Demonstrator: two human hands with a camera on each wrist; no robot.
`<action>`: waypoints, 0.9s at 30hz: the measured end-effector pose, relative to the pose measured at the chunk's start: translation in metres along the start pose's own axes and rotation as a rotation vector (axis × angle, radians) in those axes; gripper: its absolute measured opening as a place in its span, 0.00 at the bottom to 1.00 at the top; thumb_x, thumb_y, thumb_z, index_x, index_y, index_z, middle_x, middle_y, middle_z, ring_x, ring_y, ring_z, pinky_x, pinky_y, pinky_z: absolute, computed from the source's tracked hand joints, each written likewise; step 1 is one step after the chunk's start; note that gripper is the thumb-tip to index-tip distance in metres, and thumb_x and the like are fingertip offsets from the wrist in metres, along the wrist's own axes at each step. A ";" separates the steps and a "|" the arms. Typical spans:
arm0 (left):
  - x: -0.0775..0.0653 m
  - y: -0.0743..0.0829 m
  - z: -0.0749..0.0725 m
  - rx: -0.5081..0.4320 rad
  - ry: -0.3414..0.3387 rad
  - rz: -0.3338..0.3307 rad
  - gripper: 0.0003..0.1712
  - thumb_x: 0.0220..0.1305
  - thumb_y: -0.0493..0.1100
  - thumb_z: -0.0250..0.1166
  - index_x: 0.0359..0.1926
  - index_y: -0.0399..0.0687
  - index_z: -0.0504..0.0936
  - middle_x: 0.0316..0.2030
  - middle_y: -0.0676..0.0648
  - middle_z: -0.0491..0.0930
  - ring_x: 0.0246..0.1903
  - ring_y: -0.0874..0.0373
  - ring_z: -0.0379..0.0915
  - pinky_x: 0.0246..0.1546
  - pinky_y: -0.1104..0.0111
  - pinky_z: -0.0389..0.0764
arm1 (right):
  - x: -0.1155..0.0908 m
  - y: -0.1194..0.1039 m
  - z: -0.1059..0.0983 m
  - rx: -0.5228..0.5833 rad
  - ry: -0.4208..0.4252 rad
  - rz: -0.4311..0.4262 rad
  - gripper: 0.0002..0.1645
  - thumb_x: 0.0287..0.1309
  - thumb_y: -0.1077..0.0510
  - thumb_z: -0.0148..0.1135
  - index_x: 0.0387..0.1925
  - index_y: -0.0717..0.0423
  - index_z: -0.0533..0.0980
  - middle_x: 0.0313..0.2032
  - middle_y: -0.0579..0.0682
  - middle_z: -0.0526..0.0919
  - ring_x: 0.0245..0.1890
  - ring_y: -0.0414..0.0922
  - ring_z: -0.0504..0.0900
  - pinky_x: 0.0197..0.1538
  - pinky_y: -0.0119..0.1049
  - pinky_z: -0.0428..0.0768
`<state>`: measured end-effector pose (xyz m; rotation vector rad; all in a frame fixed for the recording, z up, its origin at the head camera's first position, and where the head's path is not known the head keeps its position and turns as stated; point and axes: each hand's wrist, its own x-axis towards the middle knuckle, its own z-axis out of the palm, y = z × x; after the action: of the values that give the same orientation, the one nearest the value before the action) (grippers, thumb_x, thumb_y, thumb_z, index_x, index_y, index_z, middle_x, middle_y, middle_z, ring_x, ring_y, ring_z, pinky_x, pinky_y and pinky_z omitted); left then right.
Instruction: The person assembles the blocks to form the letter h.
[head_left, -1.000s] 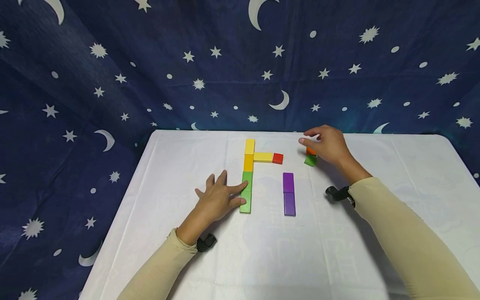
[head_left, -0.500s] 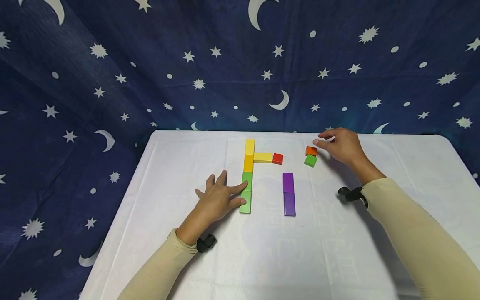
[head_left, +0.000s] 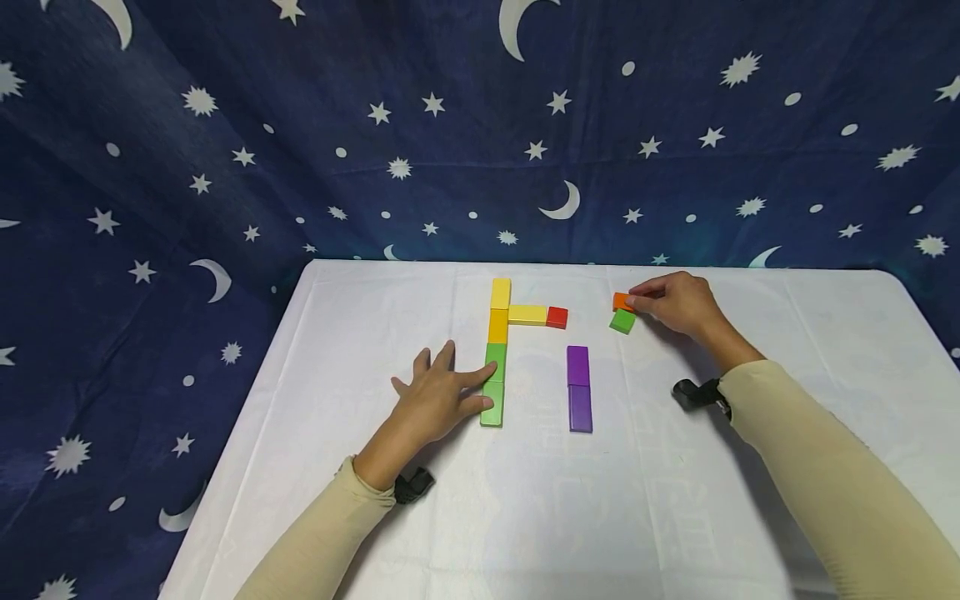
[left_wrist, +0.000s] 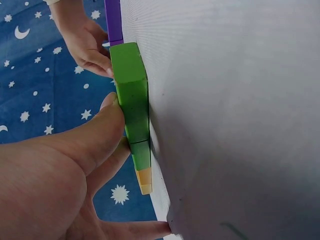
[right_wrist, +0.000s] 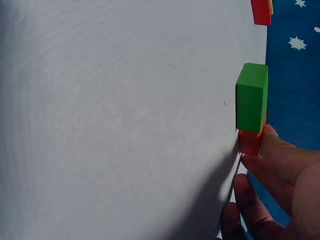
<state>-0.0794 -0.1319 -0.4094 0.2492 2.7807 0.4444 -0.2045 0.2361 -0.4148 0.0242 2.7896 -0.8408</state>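
My left hand [head_left: 429, 405] has its fingers spread, with thumb and index fingertip resting on two light green blocks [head_left: 494, 357] laid end to end. Beyond them two yellow blocks [head_left: 500, 294] continue the column, and a pale yellow block [head_left: 527, 315] juts right to a small red block [head_left: 557, 317]. At the back right, my right hand [head_left: 681, 304] pinches the right end of a small orange block [head_left: 620, 301] between thumb and index finger. Directly in front of it lies a small green block [head_left: 622, 322], set at a slight angle; it partly hides the orange one in the right wrist view.
Two purple blocks [head_left: 578, 387] lie end to end between the column and my right arm. A white cloth covers the table [head_left: 540, 508], whose far edge runs just behind the blocks. A dark blue curtain [head_left: 450, 125] with stars and moons hangs behind.
My right hand first drew back rightward from the orange and green blocks, then came down and took the orange block's right end. My left hand has stayed on the light green blocks.
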 end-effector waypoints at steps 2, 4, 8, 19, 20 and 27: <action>0.000 0.000 0.000 0.000 -0.003 0.000 0.33 0.62 0.67 0.67 0.68 0.82 0.71 0.79 0.36 0.52 0.76 0.25 0.42 0.56 0.15 0.49 | 0.000 0.001 0.001 0.003 0.001 0.003 0.23 0.68 0.48 0.65 0.57 0.58 0.83 0.56 0.65 0.83 0.60 0.62 0.74 0.59 0.59 0.74; 0.000 0.001 0.000 0.003 -0.004 0.001 0.33 0.62 0.67 0.67 0.69 0.82 0.71 0.80 0.36 0.52 0.76 0.25 0.42 0.56 0.15 0.50 | 0.001 0.001 0.002 0.014 0.006 0.007 0.23 0.68 0.49 0.65 0.57 0.58 0.83 0.56 0.65 0.83 0.59 0.61 0.74 0.58 0.58 0.74; 0.000 0.001 0.000 0.012 -0.007 -0.003 0.33 0.63 0.67 0.66 0.69 0.83 0.71 0.79 0.36 0.52 0.76 0.25 0.42 0.56 0.16 0.50 | 0.000 0.001 0.004 0.028 0.019 -0.002 0.22 0.67 0.49 0.66 0.55 0.59 0.84 0.55 0.65 0.83 0.56 0.60 0.75 0.55 0.56 0.75; 0.000 0.000 -0.001 0.006 -0.003 0.000 0.33 0.63 0.66 0.66 0.69 0.82 0.71 0.79 0.36 0.52 0.76 0.25 0.42 0.56 0.16 0.50 | -0.005 -0.004 0.004 0.079 0.091 -0.022 0.16 0.62 0.52 0.71 0.47 0.59 0.87 0.45 0.62 0.87 0.46 0.56 0.77 0.42 0.44 0.74; 0.000 0.000 -0.001 0.006 -0.002 0.001 0.33 0.63 0.66 0.66 0.69 0.82 0.71 0.79 0.36 0.52 0.76 0.25 0.42 0.56 0.16 0.50 | -0.005 -0.004 0.004 0.091 0.090 -0.020 0.15 0.61 0.53 0.72 0.45 0.58 0.87 0.44 0.61 0.87 0.44 0.54 0.77 0.40 0.42 0.74; 0.000 0.000 0.000 0.007 0.000 0.000 0.33 0.63 0.66 0.66 0.69 0.82 0.71 0.79 0.35 0.52 0.76 0.25 0.43 0.56 0.16 0.50 | -0.006 -0.007 0.000 0.153 0.069 -0.034 0.09 0.59 0.57 0.72 0.37 0.58 0.83 0.34 0.55 0.85 0.35 0.51 0.74 0.32 0.39 0.72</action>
<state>-0.0791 -0.1321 -0.4089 0.2509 2.7825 0.4349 -0.1994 0.2308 -0.4097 0.0319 2.7898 -1.0802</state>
